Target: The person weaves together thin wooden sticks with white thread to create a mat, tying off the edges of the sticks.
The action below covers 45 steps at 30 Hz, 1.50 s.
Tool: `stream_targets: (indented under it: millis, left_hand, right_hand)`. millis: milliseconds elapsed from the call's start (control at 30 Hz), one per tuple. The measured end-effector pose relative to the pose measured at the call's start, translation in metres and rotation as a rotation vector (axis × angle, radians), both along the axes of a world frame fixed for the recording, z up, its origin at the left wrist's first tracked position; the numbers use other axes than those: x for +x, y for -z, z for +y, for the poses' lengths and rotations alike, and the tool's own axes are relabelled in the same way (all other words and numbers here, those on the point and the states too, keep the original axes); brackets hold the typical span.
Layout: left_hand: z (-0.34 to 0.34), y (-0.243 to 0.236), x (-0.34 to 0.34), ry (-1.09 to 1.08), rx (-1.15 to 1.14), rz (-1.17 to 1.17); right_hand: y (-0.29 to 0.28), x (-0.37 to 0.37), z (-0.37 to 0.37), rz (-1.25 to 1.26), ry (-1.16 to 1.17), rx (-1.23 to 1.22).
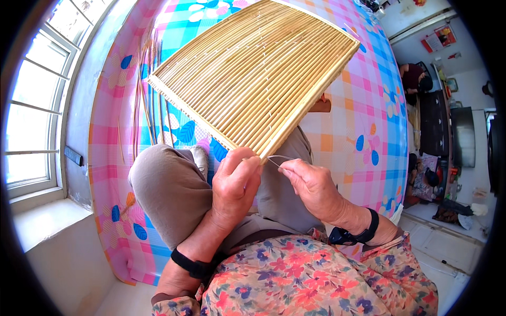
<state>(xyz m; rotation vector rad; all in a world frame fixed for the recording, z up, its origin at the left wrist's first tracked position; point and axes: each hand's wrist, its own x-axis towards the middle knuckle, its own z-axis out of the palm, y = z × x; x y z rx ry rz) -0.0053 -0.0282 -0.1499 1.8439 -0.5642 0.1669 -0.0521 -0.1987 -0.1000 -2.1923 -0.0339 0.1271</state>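
A flat rectangular panel of straw-coloured stalks (258,68), laid side by side and crossed by rows of pale stitches, rests tilted over my lap. My left hand (237,179) is closed around its near corner, thumb and fingers pinching the edge. Just right of that corner, my right hand (313,189) pinches a thin pale thread (282,156) that loops from the corner to my fingertips. Whether a needle is also between those fingers cannot be made out. Both wrists wear dark bands.
I sit cross-legged on a checked, flowered sheet (363,174). Several loose thin stalks (145,100) lie to the left, near a barred window (34,100). A brown object (320,105) shows beside the panel's right edge. Another person (414,79) is far off at the right, near dark furniture (435,121).
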Motion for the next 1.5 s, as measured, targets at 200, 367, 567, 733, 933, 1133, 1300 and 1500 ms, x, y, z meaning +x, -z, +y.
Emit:
stream_targets:
  millis: [200,367,567,733,933,1133,1300,1500]
  left_hand:
    - [0.0,0.002,-0.002,0.02,-0.041,0.064]
    - [-0.001,0.003,-0.001,-0.008,-0.039,0.014]
    - [-0.005,0.006,-0.001,-0.026,-0.051,0.035]
    - [-0.005,0.009,-0.001,-0.031,-0.057,0.057]
    - [-0.006,0.007,0.001,-0.024,-0.029,-0.026]
    - [-0.005,0.009,0.001,-0.076,0.011,-0.07]
    - [-0.005,0.01,0.0,-0.093,0.022,-0.026]
    - [-0.006,0.009,0.002,-0.043,0.023,-0.106]
  right_hand:
    - [-0.001,0.012,0.006,-0.008,-0.007,-0.005]
    - [0.004,0.025,0.014,0.057,0.004,-0.005]
    - [0.0,0.03,0.014,0.068,0.025,-0.08]
    - [-0.002,0.054,0.001,-0.02,-0.092,-0.196]
    - [-0.02,0.089,-0.001,-0.346,-0.498,-0.511]
    - [-0.019,0.135,0.007,0.279,-0.714,-0.48]
    - [-0.008,0.141,0.016,0.371,-0.666,-0.42]
    - [0.014,0.154,0.033,0.161,-0.346,0.009]
